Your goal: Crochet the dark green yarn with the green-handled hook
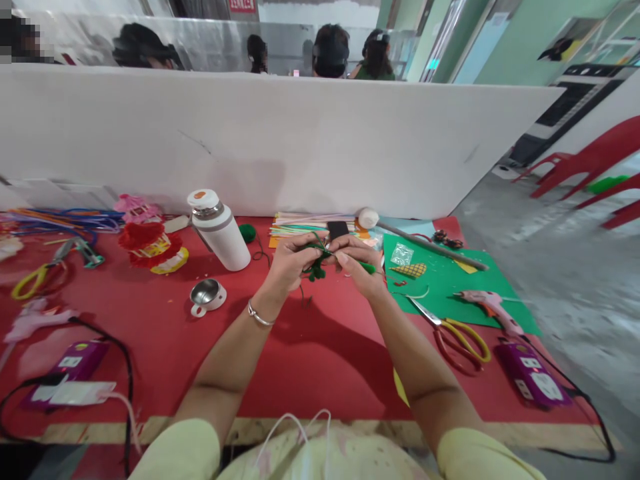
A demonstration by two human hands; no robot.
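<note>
Left hand [293, 260] and right hand [361, 265] both gripped a dark-green, fuzzy-looking craft piece [316, 272] in pinched fingers, above the red-covered table [330, 347]. Long axis ran roughly crosswise; a straight green end [369, 267] pointed right, slightly down, while rounded, lobed tufts hung below the left fingers.

The bench [325, 373] is covered in red. The held piece [316, 272] is of dark green colour. Brighter green is the sheet [433, 293], and the cone [413, 269] is yellow with dark crossed lines. The bottle [227, 243] is white with a grey band. The right-side power strip [531, 373] is purple and white.
</note>
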